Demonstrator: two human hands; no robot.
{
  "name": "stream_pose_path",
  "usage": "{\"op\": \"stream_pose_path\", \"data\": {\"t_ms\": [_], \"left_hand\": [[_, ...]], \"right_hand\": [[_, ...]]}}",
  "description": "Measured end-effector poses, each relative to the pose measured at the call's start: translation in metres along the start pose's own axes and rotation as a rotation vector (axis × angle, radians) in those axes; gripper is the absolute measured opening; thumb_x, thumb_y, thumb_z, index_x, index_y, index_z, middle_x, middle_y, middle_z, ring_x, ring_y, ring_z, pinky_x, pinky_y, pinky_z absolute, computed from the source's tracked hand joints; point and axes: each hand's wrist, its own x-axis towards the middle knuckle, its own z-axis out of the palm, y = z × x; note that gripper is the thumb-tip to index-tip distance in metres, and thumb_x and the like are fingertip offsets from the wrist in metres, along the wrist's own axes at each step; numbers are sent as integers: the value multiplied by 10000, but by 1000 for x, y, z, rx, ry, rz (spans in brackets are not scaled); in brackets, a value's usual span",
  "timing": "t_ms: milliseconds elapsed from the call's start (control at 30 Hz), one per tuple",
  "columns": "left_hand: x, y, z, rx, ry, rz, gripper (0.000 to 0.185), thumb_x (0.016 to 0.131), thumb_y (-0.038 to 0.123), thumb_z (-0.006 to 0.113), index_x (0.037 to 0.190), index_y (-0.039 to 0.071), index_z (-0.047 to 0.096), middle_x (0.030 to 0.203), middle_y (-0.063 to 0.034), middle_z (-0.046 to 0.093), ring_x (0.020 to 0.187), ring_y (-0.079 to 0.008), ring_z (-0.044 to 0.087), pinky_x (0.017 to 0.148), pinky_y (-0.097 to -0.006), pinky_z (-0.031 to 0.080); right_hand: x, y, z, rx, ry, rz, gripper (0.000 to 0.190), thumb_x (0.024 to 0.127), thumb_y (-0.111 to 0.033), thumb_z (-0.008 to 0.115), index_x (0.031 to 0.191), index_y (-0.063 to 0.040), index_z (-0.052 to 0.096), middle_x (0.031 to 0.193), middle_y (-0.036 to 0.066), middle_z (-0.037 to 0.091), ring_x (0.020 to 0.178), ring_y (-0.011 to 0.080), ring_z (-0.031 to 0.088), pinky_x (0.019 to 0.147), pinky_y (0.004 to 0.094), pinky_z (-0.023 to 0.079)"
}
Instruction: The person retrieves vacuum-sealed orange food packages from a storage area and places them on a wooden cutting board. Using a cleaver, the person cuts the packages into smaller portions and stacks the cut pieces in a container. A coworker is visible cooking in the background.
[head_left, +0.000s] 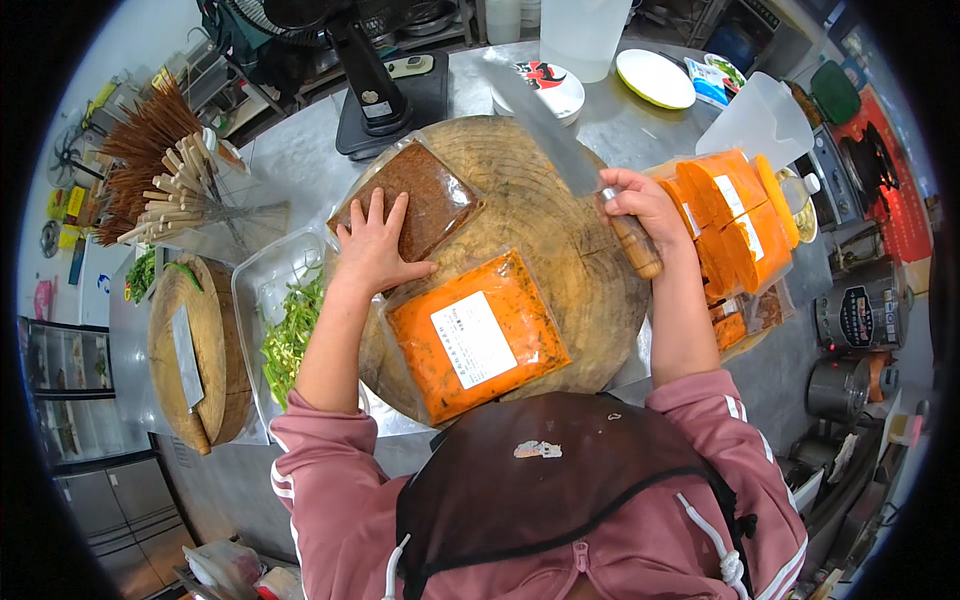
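Fingers spread, my left hand (375, 251) rests on a clear plastic packet of dark brown paste (442, 199) at the upper left of a round wooden chopping block (585, 255). My right hand (641, 206) grips a cleaver by its wooden handle, over the block's right side. The cleaver's blade (551, 131) points up and left, above the block's far edge. Nearer to me on the block lies a flat packet of orange sauce with dark flecks (536, 322), which bears a white printed label. Both packets look sealed.
Stacked orange blocks in plastic (724, 217) stand at the right. At the left are a clear tub (244, 281) with chopped greens, a second round block (225, 352) with another knife, and many skewers (180, 187). A black scale (427, 90) and white plates (656, 79) stand behind.
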Motion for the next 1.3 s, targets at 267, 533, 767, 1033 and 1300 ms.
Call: {"op": "stream_pose_path", "data": {"t_ms": [267, 533, 767, 1033, 1300], "left_hand": [[6, 1, -13, 87, -28, 89, 1039, 585, 503, 773, 1428, 67, 351, 1429, -271, 339, 1240, -503, 386, 993, -529, 411], [-1, 8, -7, 234, -22, 142, 921, 638, 316, 738, 1395, -23, 337, 1403, -293, 361, 1195, -552, 429, 965, -552, 429], [-13, -10, -13, 131, 104, 278, 701, 724, 115, 625, 1362, -16, 365, 1338, -271, 459, 1165, -459, 494, 978, -463, 439], [9, -24, -59, -7, 201, 255, 344, 829, 109, 565, 1156, 25, 500, 958, -209, 648, 824, -391, 632, 686, -471, 520], [44, 17, -46, 19, 267, 517, 393, 789, 31, 540, 1177, -3, 482, 1132, -179, 598, 976, -359, 601, 791, -439, 506]], "right_hand": [[-44, 11, 28, 427, -176, -62, 690, 705, -27, 564, 1357, -72, 343, 872, 151, 592, 481, 180, 529, 418, 321, 452], [-79, 72, 29, 754, -224, -22, 708, 715, -7, 557, 1378, -165, 366, 847, 135, 589, 488, 175, 506, 413, 307, 429], [-91, 73, 29, 584, -303, 59, 700, 690, -7, 573, 1359, -71, 378, 766, 145, 590, 487, 168, 527, 417, 310, 448], [-88, 76, 25, 648, -271, 37, 694, 712, 3, 559, 1371, -80, 359, 771, 143, 585, 471, 154, 507, 411, 308, 429], [-88, 79, 21, 875, -215, -54, 584, 743, 32, 488, 1304, -120, 435, 823, 134, 580, 485, 150, 507, 422, 305, 447]]}}
